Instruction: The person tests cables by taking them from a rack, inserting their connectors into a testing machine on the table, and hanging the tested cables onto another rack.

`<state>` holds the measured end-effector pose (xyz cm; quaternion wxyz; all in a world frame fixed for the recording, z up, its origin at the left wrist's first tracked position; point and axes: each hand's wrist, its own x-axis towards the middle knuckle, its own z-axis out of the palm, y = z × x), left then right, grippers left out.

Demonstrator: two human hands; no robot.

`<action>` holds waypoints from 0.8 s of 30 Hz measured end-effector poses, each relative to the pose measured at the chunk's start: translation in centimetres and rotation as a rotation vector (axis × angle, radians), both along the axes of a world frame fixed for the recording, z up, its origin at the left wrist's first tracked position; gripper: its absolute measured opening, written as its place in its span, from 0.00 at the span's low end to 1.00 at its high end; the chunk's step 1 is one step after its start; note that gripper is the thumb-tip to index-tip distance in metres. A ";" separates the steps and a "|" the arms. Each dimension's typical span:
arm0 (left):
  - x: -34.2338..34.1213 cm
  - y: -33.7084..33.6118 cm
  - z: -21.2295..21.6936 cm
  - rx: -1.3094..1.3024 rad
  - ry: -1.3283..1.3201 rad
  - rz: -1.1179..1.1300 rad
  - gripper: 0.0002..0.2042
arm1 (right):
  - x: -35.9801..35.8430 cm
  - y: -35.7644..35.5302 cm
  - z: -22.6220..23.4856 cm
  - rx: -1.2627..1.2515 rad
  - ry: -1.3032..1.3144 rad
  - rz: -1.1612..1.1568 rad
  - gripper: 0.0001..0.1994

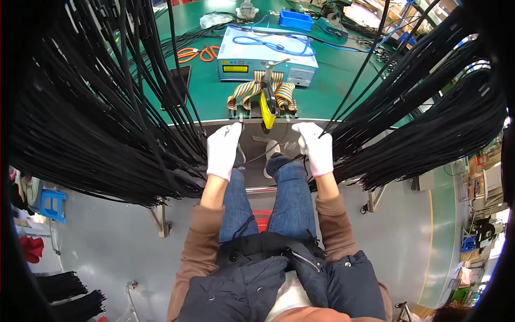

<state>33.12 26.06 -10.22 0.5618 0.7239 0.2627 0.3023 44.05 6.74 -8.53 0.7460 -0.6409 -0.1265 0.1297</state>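
Observation:
My left hand (222,150), in a white glove, is closed in a pinch on the end of a thin black cable (266,153), just below the left port of a test fixture (256,114) at the table edge. The cable sags between my hands over my lap. My right hand (316,146), also gloved, has its fingertips pressed together close to the fixture's right port; what they hold is too small to make out. Striped ribbon cables (244,94) join the fixture to a light-blue tester box (263,56). A toggle clamp with a yellow part (266,111) stands between the ports.
Thick bundles of black cables (80,123) hang at the left, and more black cables (424,118) at the right. On the green table (201,88) lie orange-handled scissors (206,53), a dark phone (179,83) and a blue tray (296,20). A blue stool (52,204) stands far left.

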 end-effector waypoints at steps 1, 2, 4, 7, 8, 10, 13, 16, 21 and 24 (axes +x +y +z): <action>0.3 0.2 0.1 -0.202 -0.017 -0.064 0.11 | 0.4 0.5 -0.8 0.017 0.059 0.036 0.08; 0.8 0.3 0.3 -0.406 -0.032 -0.131 0.10 | 0.7 1.1 -1.3 0.034 0.120 0.067 0.07; 1.5 0.4 0.6 -0.815 -0.063 -0.259 0.09 | 1.0 1.7 -2.0 0.068 0.239 0.127 0.07; 2.4 0.8 -2.0 -0.807 -0.074 -0.225 0.10 | 0.5 1.6 -3.0 0.050 0.198 0.142 0.08; 2.5 1.0 -2.9 -0.798 -0.085 -0.206 0.11 | 0.3 1.8 -3.2 0.044 0.172 0.155 0.08; 2.0 -0.2 -2.9 -0.654 -0.080 -0.161 0.12 | 0.2 1.6 -3.9 0.031 0.154 0.165 0.09; -0.5 -3.4 -3.1 -0.469 -0.052 -0.194 0.12 | -0.5 1.2 -5.0 0.060 -0.296 -0.042 0.10; -2.1 -4.7 -4.3 -0.785 0.174 -0.433 0.12 | -2.5 0.7 -4.8 0.068 -0.347 -0.079 0.10; -0.6 -6.4 -12.4 -1.262 0.356 -0.489 0.11 | -7.6 -1.0 -2.1 0.129 0.008 0.179 0.11; 0.6 -7.3 -16.0 -1.454 0.156 -0.261 0.13 | -10.3 -4.4 -3.9 -0.101 -0.226 0.394 0.13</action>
